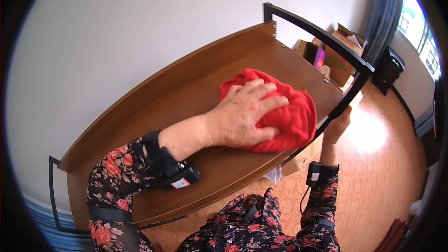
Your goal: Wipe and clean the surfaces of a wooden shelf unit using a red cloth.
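My left hand (242, 114) presses down on a bunched red cloth (296, 121), its fingers apart and curled over the folds. Under the cloth is a brown wooden board (182, 107) with a raised back edge, like a shelf or desk top. At the board's right end stands a black metal frame (317, 30). My right hand (337, 126) is at the near side of this frame, closed around its bar, with some fingers hidden. Black devices are strapped to both wrists.
Open cardboard boxes (338, 58) stand beyond the frame's right end, one holding a purple item (319, 58). A white wall (116, 32) lies behind the board. Blue curtains (385, 14) hang by a window, near a black object (389, 70) on the orange-brown floor (373, 177).
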Demonstrator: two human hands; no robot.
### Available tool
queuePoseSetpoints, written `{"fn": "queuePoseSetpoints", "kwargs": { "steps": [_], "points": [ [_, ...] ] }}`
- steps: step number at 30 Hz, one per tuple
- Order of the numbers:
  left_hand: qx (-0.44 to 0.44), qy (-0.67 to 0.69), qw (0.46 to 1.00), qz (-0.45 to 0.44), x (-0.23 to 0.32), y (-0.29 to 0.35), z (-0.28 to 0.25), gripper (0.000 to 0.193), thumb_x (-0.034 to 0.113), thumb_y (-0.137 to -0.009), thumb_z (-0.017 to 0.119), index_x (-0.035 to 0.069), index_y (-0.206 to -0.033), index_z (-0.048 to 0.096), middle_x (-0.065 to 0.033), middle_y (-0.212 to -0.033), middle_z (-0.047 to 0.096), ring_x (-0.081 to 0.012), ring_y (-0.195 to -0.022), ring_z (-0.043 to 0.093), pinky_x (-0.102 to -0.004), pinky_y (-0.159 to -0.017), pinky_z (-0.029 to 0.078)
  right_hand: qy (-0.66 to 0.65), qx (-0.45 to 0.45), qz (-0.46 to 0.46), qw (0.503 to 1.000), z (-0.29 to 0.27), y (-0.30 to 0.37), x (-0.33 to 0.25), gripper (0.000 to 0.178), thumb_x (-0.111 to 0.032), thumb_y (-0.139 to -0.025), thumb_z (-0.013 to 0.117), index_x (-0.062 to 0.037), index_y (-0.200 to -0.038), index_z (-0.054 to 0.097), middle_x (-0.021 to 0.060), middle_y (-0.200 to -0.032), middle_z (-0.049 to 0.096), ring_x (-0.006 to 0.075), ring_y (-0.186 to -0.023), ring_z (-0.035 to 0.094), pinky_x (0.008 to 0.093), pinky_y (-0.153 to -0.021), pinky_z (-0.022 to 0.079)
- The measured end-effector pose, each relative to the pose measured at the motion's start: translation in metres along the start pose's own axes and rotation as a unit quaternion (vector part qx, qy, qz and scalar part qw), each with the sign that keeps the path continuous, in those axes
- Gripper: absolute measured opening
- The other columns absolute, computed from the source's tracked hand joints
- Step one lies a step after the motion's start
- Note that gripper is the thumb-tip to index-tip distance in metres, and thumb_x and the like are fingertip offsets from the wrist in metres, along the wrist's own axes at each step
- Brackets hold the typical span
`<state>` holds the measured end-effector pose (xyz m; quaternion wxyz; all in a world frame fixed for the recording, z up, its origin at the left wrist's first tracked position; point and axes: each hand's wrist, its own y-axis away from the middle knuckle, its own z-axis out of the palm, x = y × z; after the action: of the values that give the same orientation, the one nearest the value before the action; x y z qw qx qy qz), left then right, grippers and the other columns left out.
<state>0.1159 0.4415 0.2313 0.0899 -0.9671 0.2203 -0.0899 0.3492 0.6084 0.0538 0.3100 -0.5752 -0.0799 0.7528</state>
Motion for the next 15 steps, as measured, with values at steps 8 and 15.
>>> {"fn": "queuePoseSetpoints", "kwargs": {
  "steps": [8, 15],
  "points": [
    [-0.017, -0.004, 0.993, -0.117, -0.037, 0.137, 0.022, 0.062, 0.041, -0.078, 0.064, 0.013, -0.132, 0.050, -0.0208, -0.140, 0.041, -0.0409, -0.133, 0.034, -0.0536, -0.106, 0.032, -0.050, -0.047, 0.142, 0.988, -0.050, -0.004, 0.080, 0.048, -0.049, -0.100, 0.038, -0.0053, -0.094, 0.056, 0.0026, -0.076, 0.057, 0.0130, -0.069, 0.055, 0.0254, -0.065, 0.042],
    [0.064, -0.088, 0.899, -0.425, -0.060, 0.363, -0.013, 0.059, 0.024, -0.079, 0.068, 0.001, -0.130, 0.049, -0.0209, -0.137, 0.044, -0.0379, -0.128, 0.042, -0.0443, -0.107, 0.034, 0.207, -0.126, -0.095, 0.966, -0.071, 0.072, -0.023, 0.023, -0.009, -0.096, 0.049, -0.0065, -0.117, 0.057, 0.0075, -0.118, 0.059, 0.0197, -0.114, 0.052, 0.0372, -0.098, 0.039]
  ]
}}
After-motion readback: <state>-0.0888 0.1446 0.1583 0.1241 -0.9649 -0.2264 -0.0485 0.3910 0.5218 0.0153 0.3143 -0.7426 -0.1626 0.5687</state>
